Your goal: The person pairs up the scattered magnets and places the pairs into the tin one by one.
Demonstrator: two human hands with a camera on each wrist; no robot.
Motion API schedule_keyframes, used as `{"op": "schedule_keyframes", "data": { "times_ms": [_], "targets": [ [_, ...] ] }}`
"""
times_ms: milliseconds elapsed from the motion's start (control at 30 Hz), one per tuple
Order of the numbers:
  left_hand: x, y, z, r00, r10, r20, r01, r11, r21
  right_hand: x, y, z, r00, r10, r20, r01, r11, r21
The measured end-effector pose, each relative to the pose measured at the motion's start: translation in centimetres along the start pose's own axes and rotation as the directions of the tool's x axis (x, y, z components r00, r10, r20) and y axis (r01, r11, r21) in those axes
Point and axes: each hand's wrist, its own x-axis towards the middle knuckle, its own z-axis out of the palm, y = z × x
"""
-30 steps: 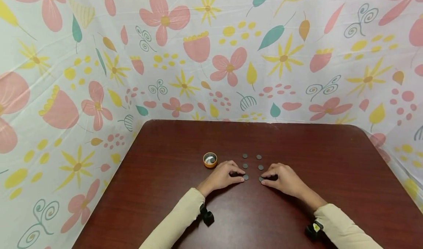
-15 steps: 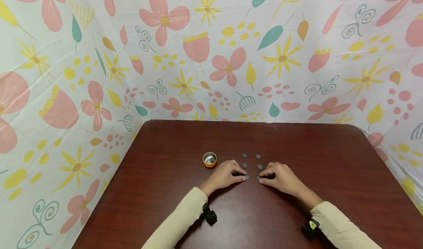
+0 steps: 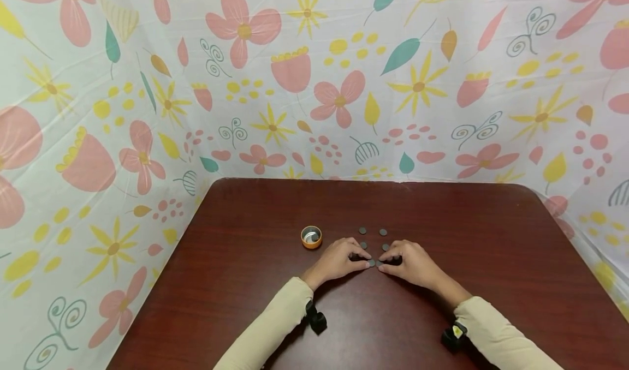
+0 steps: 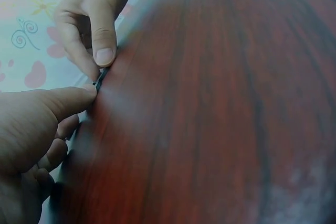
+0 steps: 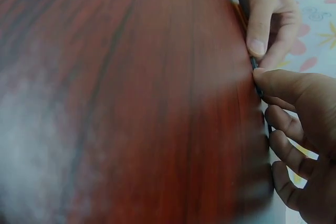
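On the dark red table, my left hand [image 3: 339, 260] pinches a small grey disc [image 3: 371, 263] between thumb and forefinger. Opposite it, my right hand [image 3: 413, 263] pinches a second grey disc [image 3: 379, 263] the same way. Both discs lie flat on the tabletop, edge to edge or nearly so; the wrist views see them too edge-on to tell whether they touch. Just beyond the fingers are several more such discs in two short columns, among them a far left disc [image 3: 362, 231] and a far right disc [image 3: 383, 232].
A small round orange tin [image 3: 312, 245] with a shiny inside stands left of the discs, behind my left hand, and a grey disc [image 3: 315, 238] lies in it. The table [image 3: 275, 206] meets a flower-patterned cloth [image 3: 339, 102] at its back and sides.
Both hands have come toward each other, sliding their two discs inward until these lie almost together. The tin and the other discs keep their places.
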Motion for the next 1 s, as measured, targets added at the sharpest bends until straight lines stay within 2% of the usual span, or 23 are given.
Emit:
{"op": "schedule_keyframes", "data": {
  "times_ms": [267,700,867,1000],
  "targets": [
    [-0.1,0.0,-0.1,1.000,-0.007,0.006,0.007,1.000,0.001,0.2,0.0,0.3,1.000,0.021,0.009,-0.021,1.000,-0.014],
    [-0.3,-0.1,-0.2,1.000,-0.021,0.008,0.021,1.000,0.001,0.4,0.1,0.2,1.000,0.009,0.020,-0.009,1.000,-0.018],
    [-0.7,0.1,-0.7,0.999,-0.033,0.027,0.033,0.999,-0.004,0.3,0.0,0.1,1.000,0.013,0.027,-0.013,1.000,-0.016],
    [-1.0,0.3,-1.6,1.000,-0.021,0.009,0.021,1.000,-0.006,0.3,0.0,-0.1,1.000,0.012,0.019,-0.012,1.000,-0.007]
  ]
}}
